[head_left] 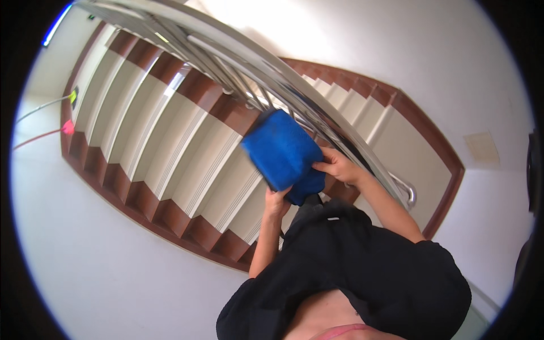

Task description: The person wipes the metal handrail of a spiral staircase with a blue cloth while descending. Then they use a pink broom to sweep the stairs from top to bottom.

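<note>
A blue cloth (282,146) with a dark edge hangs folded between my two hands, in front of my body and beside the stair railing. My left hand (278,200) grips its lower edge near the corner; part of the fingers is hidden behind the fabric. My right hand (338,165) pinches the cloth's right side between thumb and fingers. The metal handrail (335,114) runs diagonally just past my right hand. Whether the cloth touches the railing bars is not clear.
Pale stairs (187,148) with reddish-brown borders descend at the left. Beyond the railing, another flight (348,97) meets a landing (408,161). A yellow-green brush head (73,97) and a pink one (68,127), both on long handles, stand by the far left wall.
</note>
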The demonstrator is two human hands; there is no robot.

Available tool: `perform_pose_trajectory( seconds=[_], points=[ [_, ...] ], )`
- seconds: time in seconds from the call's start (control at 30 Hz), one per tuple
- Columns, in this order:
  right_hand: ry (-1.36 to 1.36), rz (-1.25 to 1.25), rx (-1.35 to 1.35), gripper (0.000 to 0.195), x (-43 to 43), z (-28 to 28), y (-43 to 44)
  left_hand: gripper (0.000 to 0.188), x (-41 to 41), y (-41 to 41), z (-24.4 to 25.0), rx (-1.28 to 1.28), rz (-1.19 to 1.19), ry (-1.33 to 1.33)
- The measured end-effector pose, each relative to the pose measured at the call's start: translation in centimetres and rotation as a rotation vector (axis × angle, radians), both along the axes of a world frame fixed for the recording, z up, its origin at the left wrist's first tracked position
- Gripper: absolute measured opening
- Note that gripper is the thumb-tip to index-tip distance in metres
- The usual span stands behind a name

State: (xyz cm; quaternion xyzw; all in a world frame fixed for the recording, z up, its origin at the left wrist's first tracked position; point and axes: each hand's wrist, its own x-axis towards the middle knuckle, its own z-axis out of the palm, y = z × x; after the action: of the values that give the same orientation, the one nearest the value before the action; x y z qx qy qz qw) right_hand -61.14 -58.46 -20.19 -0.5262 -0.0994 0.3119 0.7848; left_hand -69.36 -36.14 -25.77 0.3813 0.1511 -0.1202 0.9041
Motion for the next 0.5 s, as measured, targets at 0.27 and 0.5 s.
perform_pose_trajectory(
  seconds=[0.27, 0.5],
  points=[
    [0.196, -0.147, 0.041, 0.029, -3.0, -4.1, -4.3, 0.021, 2.4, -5.6, -1.2, -0.223, -0.162, -0.002],
    [0.707, -0.059, 0.138, 0.05, -5.4, -8.8, -9.4, 0.047, 1.1, -9.7, -2.7, 0.07, -0.16, -0.134]
  ],
)
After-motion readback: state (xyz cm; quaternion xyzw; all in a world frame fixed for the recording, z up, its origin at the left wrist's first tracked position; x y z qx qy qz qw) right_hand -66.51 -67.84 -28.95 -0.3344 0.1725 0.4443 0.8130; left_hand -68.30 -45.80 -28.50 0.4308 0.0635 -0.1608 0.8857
